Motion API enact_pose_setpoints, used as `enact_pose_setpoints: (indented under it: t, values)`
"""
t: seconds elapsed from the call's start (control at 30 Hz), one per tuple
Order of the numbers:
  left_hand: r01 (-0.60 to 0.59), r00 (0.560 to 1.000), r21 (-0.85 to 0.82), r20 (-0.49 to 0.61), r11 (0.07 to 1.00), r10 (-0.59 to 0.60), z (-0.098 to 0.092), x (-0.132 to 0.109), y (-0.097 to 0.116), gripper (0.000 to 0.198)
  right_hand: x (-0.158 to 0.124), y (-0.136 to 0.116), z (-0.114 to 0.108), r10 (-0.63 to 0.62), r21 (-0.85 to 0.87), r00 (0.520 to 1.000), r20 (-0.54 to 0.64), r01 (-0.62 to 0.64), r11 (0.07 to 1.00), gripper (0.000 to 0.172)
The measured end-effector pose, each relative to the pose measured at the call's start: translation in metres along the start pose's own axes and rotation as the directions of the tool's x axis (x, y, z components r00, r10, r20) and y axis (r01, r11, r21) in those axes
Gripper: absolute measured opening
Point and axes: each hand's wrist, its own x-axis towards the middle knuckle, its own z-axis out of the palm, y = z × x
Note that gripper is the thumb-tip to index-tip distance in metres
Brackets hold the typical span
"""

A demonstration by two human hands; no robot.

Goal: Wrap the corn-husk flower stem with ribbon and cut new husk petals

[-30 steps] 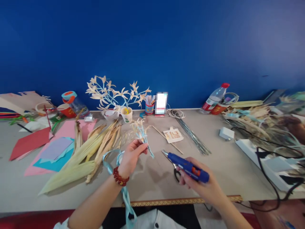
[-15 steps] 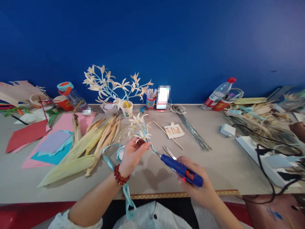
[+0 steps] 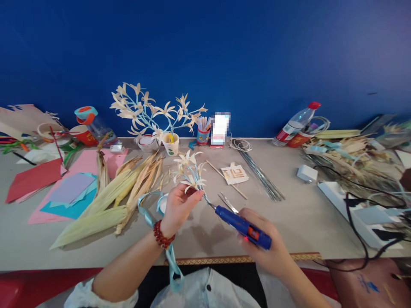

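Between its thumb and fingers, my left hand (image 3: pixel 181 207) pinches a small spray of cream husk flowers (image 3: pixel 189 171) on blue-wrapped stems. My right hand (image 3: pixel 261 239) is wrapped round a blue glue gun (image 3: pixel 242 226) with a small red light showing. The gun's metal nozzle points up and left and meets, or nearly meets, the stem just below my left hand; I cannot tell whether they touch. From beneath my left wrist a light blue ribbon (image 3: pixel 173 267) hangs over the table edge. Scissors (image 3: pixel 227 202) lie just beyond the gun, partly hidden by my right hand.
Corn husks (image 3: pixel 105 214) and coloured paper (image 3: pixel 69 190) lie at left. Finished flower branches stand in a paper cup (image 3: pixel 170 145) at the back. Wires (image 3: pixel 261 177), a stick and a cardboard piece (image 3: pixel 235 174) lie right of centre. A power strip (image 3: pixel 356 216) with black cables occupies the right.
The glue gun has shifted very slightly left, its nozzle still at the stem. My left hand keeps its hold on the flowers. The whole view has tilted a little.
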Motion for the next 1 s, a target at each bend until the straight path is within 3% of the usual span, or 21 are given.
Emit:
enact_pose_setpoints:
  t: [0.27,1.0]
  values:
    - [-0.004,1.0,-0.005,0.014,1.0,0.004,-0.001,0.0,-0.002,0.018,0.009,-0.014,-0.005,-0.013,0.022,0.999,0.046,0.012,1.0,0.003]
    - [-0.014,1.0,-0.029,-0.002,0.999,0.014,-0.001,0.0,-0.002,0.019,0.007,-0.012,-0.006,-0.028,-0.005,0.999,0.043,0.028,1.0,0.01]
